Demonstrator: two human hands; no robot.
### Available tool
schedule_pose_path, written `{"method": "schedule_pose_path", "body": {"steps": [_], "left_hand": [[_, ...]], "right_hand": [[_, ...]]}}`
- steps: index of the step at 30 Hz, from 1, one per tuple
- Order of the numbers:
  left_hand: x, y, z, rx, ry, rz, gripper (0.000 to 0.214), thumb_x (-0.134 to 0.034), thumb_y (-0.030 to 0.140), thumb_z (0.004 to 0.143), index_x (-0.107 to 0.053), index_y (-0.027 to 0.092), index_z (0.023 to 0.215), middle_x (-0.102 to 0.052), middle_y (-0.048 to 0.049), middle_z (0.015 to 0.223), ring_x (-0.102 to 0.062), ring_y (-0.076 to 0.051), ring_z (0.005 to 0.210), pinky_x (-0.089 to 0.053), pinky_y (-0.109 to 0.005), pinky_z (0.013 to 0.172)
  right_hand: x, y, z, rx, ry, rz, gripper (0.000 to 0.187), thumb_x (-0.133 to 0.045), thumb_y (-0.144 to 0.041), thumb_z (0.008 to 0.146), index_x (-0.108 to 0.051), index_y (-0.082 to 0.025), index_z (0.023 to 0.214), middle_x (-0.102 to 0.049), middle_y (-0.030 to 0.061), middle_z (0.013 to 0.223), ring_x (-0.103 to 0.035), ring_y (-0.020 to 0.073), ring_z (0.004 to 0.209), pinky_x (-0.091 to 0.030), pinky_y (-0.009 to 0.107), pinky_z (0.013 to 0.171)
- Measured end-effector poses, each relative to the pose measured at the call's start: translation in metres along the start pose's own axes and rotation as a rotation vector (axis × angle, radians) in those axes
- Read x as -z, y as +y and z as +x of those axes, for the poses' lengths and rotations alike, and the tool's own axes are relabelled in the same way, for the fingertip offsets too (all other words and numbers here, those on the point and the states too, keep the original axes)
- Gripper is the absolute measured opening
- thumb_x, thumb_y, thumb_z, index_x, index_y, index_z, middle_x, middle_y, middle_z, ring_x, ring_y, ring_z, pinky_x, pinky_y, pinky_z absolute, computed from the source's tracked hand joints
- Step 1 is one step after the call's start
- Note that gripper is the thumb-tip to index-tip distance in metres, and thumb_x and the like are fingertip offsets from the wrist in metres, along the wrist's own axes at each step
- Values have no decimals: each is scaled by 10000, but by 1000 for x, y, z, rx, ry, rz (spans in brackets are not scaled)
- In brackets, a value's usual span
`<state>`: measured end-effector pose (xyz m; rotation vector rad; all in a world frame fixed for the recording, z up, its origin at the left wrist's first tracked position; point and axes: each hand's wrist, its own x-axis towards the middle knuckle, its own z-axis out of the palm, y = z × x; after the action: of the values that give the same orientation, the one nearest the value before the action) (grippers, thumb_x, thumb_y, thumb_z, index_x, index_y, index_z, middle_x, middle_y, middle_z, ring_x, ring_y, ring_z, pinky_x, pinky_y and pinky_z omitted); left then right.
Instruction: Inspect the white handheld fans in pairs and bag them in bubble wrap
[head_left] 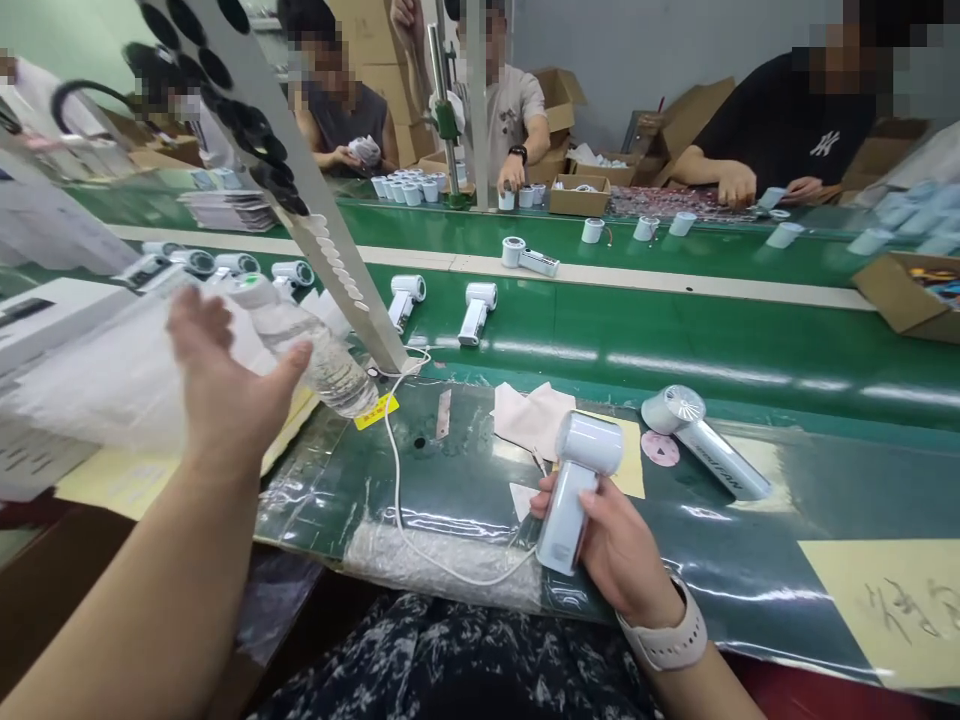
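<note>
My right hand (619,545) is wrapped round the handle of a pale blue handheld fan (568,510), holding it upright over the near edge of the bench. A white cable (397,480) runs across the bench towards this fan; where it ends is hidden. Fingers spread, my left hand (232,385) is raised at the left, holding nothing, above white plastic bags (127,370). A water bottle (319,355) lies just past it. Another handheld fan (705,440) rests on the bench to the right, beside a pink round sticker (661,449).
A slanted metal post (330,260) rises between my hands. Beyond the bench, a green conveyor belt (675,310) carries several handheld fans, one being a white fan (478,312). Co-workers sit across it. An open carton (911,295) stands at the right.
</note>
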<state>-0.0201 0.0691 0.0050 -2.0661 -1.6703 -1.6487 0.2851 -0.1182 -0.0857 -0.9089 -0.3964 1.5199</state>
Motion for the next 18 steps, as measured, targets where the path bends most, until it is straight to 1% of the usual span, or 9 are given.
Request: {"method": "schedule_pose_path", "body": {"steps": [2,4,6,7,8,10,12,14,18], "left_hand": [[-2,16,-11,-250,216,-91,763,-732,475,686,-427,181,1321,-521,-92,1340,-484,-329,1278,-396,-576,1049],[-8,43,-35,-330,249,-295,513,-718,431,689,-530,203,1108,-616,-42,1083,-598,-264,1046,-478,-516,916],[-17,71,-69,49,-446,-499,206,-571,396,874,-550,227,990,-640,-17,906,-639,-200,863,-520,-426,788],[-22,84,-86,173,-786,-643,258,-539,445,894,-556,216,1012,-658,-34,893,-650,-207,833,-534,-398,731],[-27,93,-101,280,-1031,-733,355,-540,505,887,-563,198,1063,-677,-61,956,-654,-226,883,-535,-396,754],[-33,101,-122,431,-1271,-839,479,-573,614,842,-588,170,1022,-686,-74,957,-645,-233,899,-524,-364,770],[-34,99,-131,540,-1360,-876,533,-614,673,785,-606,154,906,-686,-64,842,-638,-211,801,-505,-314,706],[-32,93,-134,679,-1390,-926,527,-663,662,749,-580,155,866,-675,-50,751,-620,-177,640,-477,-278,587],[-35,86,-143,1025,-1182,-1008,483,-717,528,747,-450,194,971,-653,-4,756,-597,-139,488,-465,-253,472]], "right_hand": [[-10,0,-2,7,9,-8,317,-768,-425,790,-699,-195,996,-736,81,980,-703,250,872,-556,405,830],[-23,2,-3,-5,-11,-19,339,-742,-446,811,-680,-201,1038,-735,89,995,-701,259,891,-550,424,853],[-37,6,-2,-3,-55,-48,384,-702,-488,836,-645,-222,1106,-724,97,1046,-693,276,922,-544,457,868],[-44,7,-2,28,-84,-92,399,-677,-509,850,-629,-236,1137,-710,97,1087,-681,284,959,-536,471,889],[-51,7,-2,84,-122,-173,402,-647,-521,870,-617,-249,1164,-687,94,1140,-659,288,1018,-517,481,930],[-59,0,-1,236,-245,-442,372,-600,-513,906,-627,-259,1176,-615,88,1254,-579,286,1163,-454,474,1034],[-58,-14,4,335,-389,-775,312,-561,-476,936,-675,-251,1120,-567,84,1300,-531,276,1218,-431,447,1062],[-45,-31,17,420,-363,-1072,268,-544,-432,944,-715,-239,1018,-602,90,1219,-568,274,1140,-471,449,1003],[-1,-41,60,664,116,-1447,225,-587,-351,876,-714,-192,974,-613,155,1110,-537,354,1107,-438,582,975]]}}
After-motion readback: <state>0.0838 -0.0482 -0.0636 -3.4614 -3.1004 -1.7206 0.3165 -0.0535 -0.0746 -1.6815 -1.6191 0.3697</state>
